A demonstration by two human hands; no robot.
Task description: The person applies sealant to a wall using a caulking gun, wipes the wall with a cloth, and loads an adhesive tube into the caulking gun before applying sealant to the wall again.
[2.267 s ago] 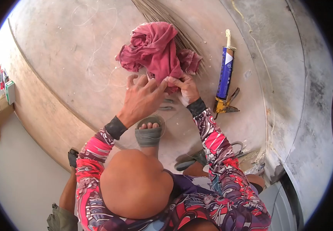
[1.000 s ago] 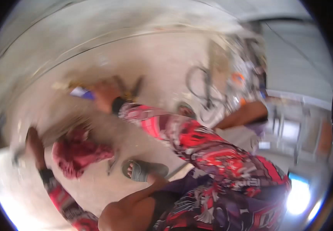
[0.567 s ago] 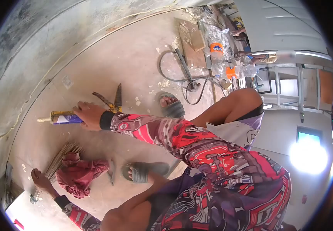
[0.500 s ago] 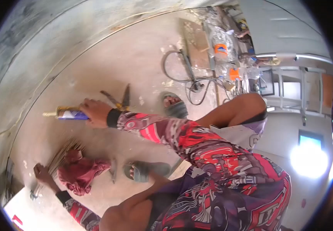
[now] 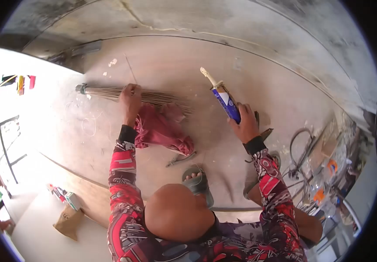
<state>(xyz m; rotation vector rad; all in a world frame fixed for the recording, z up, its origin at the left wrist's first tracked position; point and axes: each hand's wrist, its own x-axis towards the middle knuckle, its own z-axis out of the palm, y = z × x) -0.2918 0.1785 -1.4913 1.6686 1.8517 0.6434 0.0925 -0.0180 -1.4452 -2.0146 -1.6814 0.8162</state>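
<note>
My right hand point(image 5: 246, 124) is wrapped around a caulking gun loaded with a blue and white cartridge point(image 5: 227, 103). Its nozzle point(image 5: 207, 76) is coated with cream sealant and points up and away; dark handle parts point(image 5: 267, 133) show beyond my hand. With closed fingers, my left hand point(image 5: 130, 101) pinches a thin stick point(image 5: 130, 68) that stands up from the fingertips. Beneath that hand a stick broom point(image 5: 103, 92) lies on the floor. A crumpled dark-pink cloth point(image 5: 160, 131) lies beside the hand, over part of the bristles.
A wall with a crack and sealant line point(image 5: 188, 30) runs along the far floor edge. Cables point(image 5: 299, 144) and plastic bottles point(image 5: 319, 196) lie at right. A wooden board point(image 5: 86, 185) and a brown paper bag point(image 5: 68, 222) are at lower left. My sandalled foot point(image 5: 196, 179) is near.
The view has swung round, so wall and floor appear turned. My right hand still grips the caulking gun. My left hand is over the broom, with a thin stick now visible in its fingers.
</note>
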